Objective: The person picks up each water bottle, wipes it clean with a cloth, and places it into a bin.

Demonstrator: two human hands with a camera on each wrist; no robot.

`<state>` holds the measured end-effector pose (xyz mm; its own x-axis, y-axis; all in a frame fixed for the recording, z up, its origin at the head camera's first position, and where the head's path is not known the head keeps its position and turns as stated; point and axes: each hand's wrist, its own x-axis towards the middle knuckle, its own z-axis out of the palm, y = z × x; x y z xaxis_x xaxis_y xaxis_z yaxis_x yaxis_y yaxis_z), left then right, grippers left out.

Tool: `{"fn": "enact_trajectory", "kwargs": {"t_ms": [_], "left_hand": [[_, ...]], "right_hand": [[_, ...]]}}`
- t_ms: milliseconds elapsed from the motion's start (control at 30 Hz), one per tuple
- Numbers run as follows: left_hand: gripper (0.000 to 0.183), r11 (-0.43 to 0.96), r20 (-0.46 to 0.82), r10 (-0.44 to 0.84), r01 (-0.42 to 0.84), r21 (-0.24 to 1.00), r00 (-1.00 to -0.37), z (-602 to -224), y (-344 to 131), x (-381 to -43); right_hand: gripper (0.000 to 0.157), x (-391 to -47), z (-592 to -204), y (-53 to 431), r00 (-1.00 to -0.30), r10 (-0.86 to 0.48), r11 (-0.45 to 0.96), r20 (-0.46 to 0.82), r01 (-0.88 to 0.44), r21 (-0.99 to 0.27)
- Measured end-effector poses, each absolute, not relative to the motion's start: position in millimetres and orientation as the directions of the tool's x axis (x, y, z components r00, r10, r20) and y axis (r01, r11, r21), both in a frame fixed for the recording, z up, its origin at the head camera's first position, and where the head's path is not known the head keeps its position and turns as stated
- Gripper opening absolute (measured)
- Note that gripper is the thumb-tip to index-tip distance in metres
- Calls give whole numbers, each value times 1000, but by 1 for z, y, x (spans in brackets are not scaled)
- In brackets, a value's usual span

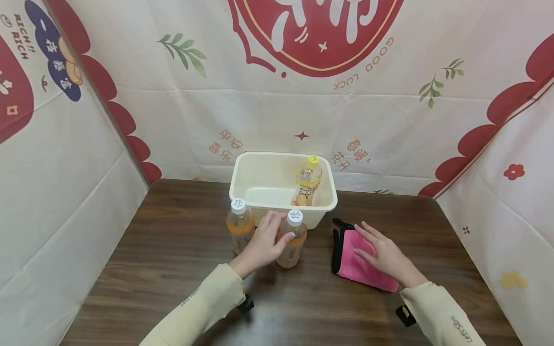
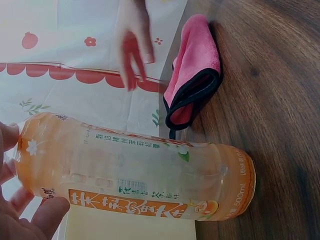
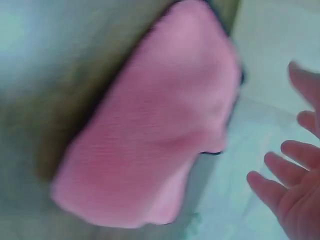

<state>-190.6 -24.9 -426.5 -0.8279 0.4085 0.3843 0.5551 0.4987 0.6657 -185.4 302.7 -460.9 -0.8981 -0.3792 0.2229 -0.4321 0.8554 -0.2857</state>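
My left hand (image 1: pixel 266 240) grips the upper part of a clear plastic bottle (image 1: pixel 291 247) with a white cap and an orange label. In the left wrist view the thumb and fingers (image 2: pixel 52 215) wrap around this bottle (image 2: pixel 125 170). A second white-capped bottle (image 1: pixel 240 230) stands just left of the hand, partly behind it. Over a folded pink cloth (image 1: pixel 361 264) with black edging, my right hand (image 1: pixel 385 254) hovers with fingers spread. The right wrist view, blurred, has the cloth (image 3: pixel 150 120) apart from the open fingers (image 3: pixel 285 172).
Behind the bottles stands a cream plastic bin (image 1: pixel 264 204) holding a yellow-capped bottle (image 1: pixel 308 185). The dark wooden table (image 1: pixel 143 269) meets printed white cloth walls (image 1: pixel 268 120) at the back and sides.
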Motion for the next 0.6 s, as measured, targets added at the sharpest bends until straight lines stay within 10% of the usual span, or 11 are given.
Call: {"fn": "enact_trajectory", "kwargs": {"t_ms": [267, 600], "left_hand": [[42, 499, 388, 410, 559, 662, -825, -426, -26, -191], [43, 511, 343, 418, 530, 677, -841, -425, -26, -191]], "right_hand": [[49, -206, -425, 278, -681, -488, 728, 546, -662, -176], [27, -237, -405, 250, -652, -498, 741, 572, -663, -110]]}}
